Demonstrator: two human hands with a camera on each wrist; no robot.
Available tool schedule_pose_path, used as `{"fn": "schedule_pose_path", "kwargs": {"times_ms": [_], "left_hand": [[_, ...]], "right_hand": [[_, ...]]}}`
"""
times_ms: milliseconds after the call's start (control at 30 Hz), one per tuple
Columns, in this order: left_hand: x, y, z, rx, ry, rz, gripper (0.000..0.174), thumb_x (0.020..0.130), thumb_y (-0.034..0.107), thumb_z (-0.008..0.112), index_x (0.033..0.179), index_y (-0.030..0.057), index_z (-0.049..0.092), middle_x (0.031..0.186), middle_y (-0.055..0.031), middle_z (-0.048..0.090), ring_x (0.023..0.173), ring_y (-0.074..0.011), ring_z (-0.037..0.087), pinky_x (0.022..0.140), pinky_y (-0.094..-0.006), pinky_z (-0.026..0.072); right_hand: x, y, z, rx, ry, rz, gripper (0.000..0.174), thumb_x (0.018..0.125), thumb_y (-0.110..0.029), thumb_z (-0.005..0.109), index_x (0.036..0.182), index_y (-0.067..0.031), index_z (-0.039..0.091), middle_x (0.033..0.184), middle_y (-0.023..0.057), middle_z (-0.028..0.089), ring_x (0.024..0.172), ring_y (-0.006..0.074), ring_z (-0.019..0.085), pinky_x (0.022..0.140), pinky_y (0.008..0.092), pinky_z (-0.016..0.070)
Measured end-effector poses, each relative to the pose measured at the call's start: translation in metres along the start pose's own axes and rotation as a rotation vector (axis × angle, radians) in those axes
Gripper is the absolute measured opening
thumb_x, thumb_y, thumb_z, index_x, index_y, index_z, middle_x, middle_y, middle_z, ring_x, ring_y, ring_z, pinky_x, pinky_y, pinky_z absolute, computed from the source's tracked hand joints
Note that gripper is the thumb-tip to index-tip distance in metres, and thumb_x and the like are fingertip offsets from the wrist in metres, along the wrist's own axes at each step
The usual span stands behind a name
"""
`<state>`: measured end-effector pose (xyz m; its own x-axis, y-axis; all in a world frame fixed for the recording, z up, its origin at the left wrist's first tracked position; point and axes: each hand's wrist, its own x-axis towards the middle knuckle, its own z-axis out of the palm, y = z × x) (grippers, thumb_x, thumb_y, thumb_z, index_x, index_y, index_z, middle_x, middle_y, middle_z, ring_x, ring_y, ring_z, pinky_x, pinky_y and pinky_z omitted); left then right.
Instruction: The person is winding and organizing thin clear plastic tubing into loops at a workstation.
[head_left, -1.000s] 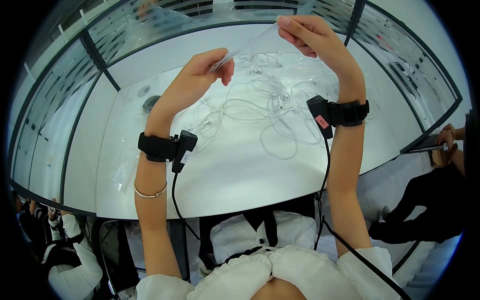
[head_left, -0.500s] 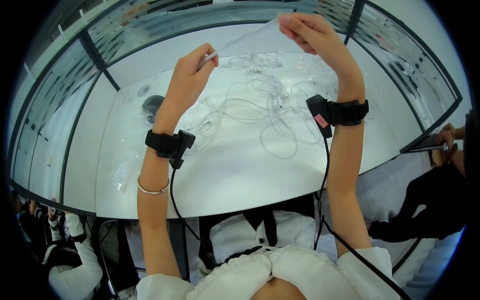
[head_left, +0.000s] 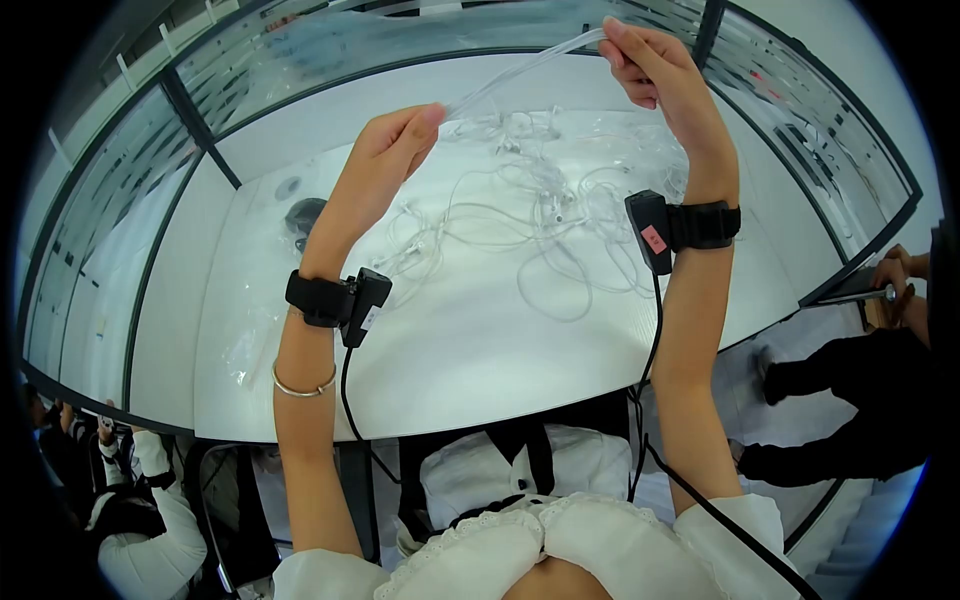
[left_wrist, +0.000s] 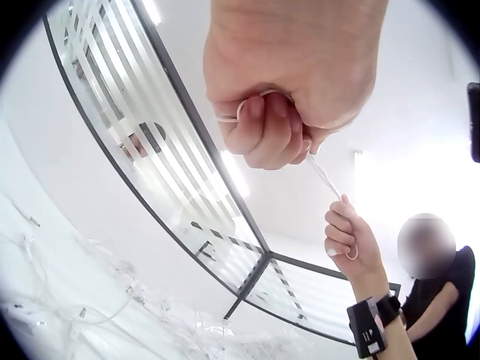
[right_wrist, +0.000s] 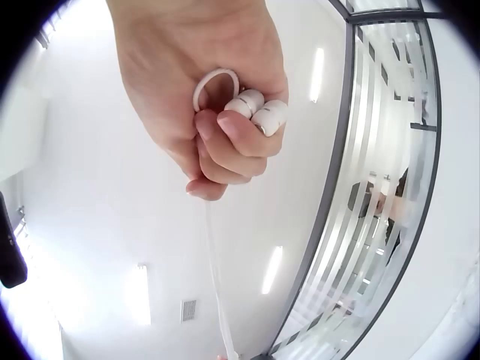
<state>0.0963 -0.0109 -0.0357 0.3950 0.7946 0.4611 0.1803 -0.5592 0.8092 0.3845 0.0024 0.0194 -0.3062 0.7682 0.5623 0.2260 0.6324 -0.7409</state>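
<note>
Both hands are raised above the white table (head_left: pixel 470 350), stretching a thin white earphone cable (head_left: pixel 520 72) between them. My left hand (head_left: pixel 400 140) pinches one end of the cable (left_wrist: pixel 322 174), with a small loop showing at the curled fingers (left_wrist: pixel 262 131). My right hand (head_left: pixel 640 55) grips the other end, where a loop and two white earbuds (right_wrist: pixel 259 109) sit between its fingers (right_wrist: pixel 225 142); the cable (right_wrist: pixel 214 285) runs down from that fist.
A tangle of several white earphone cables (head_left: pixel 530 220) lies on the table below the hands. A dark round object (head_left: pixel 303 213) sits at the table's left. Glass partitions (head_left: pixel 300 50) ring the table. Another person's hand holds a phone (head_left: pixel 860 288) at the right.
My right hand has risen and moved right, pulling the cable tauter and longer. My left hand has shifted slightly, still pinching its end.
</note>
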Motion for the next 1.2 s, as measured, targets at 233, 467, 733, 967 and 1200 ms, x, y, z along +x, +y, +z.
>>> {"fn": "schedule_pose_path", "kwargs": {"times_ms": [233,467,733,967,1200], "left_hand": [[0.001,-0.004,0.005,0.095,0.039,0.052,0.043,0.099,0.039,0.045,0.067,0.0118,0.037,0.061,0.0080,0.025,0.054,-0.0034,0.020,0.049,-0.0225,0.0151],[0.000,0.005,-0.004,-0.125,-0.075,-0.092,0.041,0.098,0.035,0.045,0.065,0.0143,0.035,0.059,0.0082,0.024,0.052,-0.0033,0.019,0.046,-0.0235,0.0121],[0.005,-0.008,0.020,-0.246,0.111,-0.098,0.040,0.100,0.036,0.043,0.068,0.0137,0.036,0.055,0.0089,0.024,0.045,-0.0018,0.018,0.040,-0.0226,0.0114],[0.001,0.019,0.016,-0.424,0.098,-0.168,0.034,0.099,0.032,0.041,0.071,0.0132,0.037,0.057,0.0083,0.021,0.047,-0.0023,0.016,0.042,-0.0234,0.0094],[0.000,0.019,0.010,-0.476,0.038,-0.158,0.030,0.096,0.032,0.038,0.072,0.0137,0.037,0.058,0.0073,0.021,0.048,-0.0039,0.015,0.044,-0.0239,0.0092]], "right_hand": [[0.004,0.003,0.002,-0.032,0.072,0.016,0.040,0.097,-0.041,0.049,0.071,-0.0109,0.050,0.056,-0.0105,0.025,0.050,0.0019,0.022,0.046,0.0203,0.0165],[0.007,0.010,0.009,0.236,0.094,0.118,0.037,0.098,-0.037,0.050,0.073,-0.0100,0.053,0.057,-0.0107,0.027,0.050,0.0014,0.022,0.046,0.0202,0.0176],[0.012,-0.015,0.058,0.439,0.178,0.011,0.031,0.097,-0.033,0.050,0.081,-0.0071,0.055,0.059,-0.0091,0.029,0.049,0.0006,0.025,0.043,0.0189,0.0197],[0.009,-0.025,0.118,0.138,0.105,-0.232,0.031,0.095,-0.027,0.051,0.078,-0.0007,0.055,0.062,0.0023,0.052,0.056,0.0129,0.045,0.053,0.0297,0.0375],[0.004,-0.022,0.122,-0.242,0.052,-0.280,0.024,0.095,-0.024,0.050,0.082,-0.0046,0.058,0.063,0.0089,0.059,0.055,0.0264,0.052,0.052,0.0334,0.0399]]}}
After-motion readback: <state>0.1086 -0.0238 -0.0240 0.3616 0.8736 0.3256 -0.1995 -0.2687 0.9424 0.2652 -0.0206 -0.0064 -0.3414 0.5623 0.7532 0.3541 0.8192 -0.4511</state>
